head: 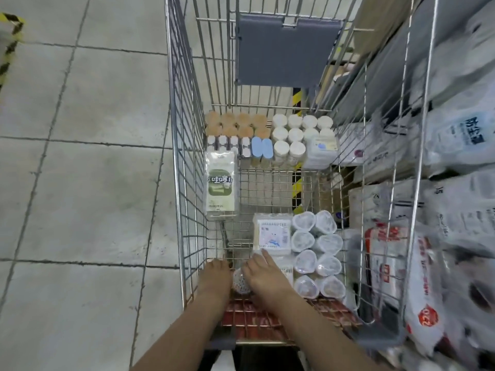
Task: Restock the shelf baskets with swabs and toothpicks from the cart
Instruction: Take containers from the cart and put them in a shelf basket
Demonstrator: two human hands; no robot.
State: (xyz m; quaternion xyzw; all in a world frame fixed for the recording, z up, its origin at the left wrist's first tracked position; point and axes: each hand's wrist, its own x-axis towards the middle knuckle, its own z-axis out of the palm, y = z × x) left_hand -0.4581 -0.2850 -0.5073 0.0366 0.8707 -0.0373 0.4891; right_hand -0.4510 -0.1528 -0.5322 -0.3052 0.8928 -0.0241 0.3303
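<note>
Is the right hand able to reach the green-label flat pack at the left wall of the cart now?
Probably yes: the right hand is low in the cart, and bare wire floor lies between it and the green-label flat pack.

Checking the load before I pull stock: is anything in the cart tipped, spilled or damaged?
Nothing stands out. The tan-lidded jars and white-lidded jars stand in neat rows, the clear tubs are packed together, and the green-label pack lies flat.

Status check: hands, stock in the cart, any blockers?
Both hands low in the wire cart, left hand and right hand around a small patterned round container; grip unclear. White swab packs and tubs unmoved. Nothing blocking.
</note>
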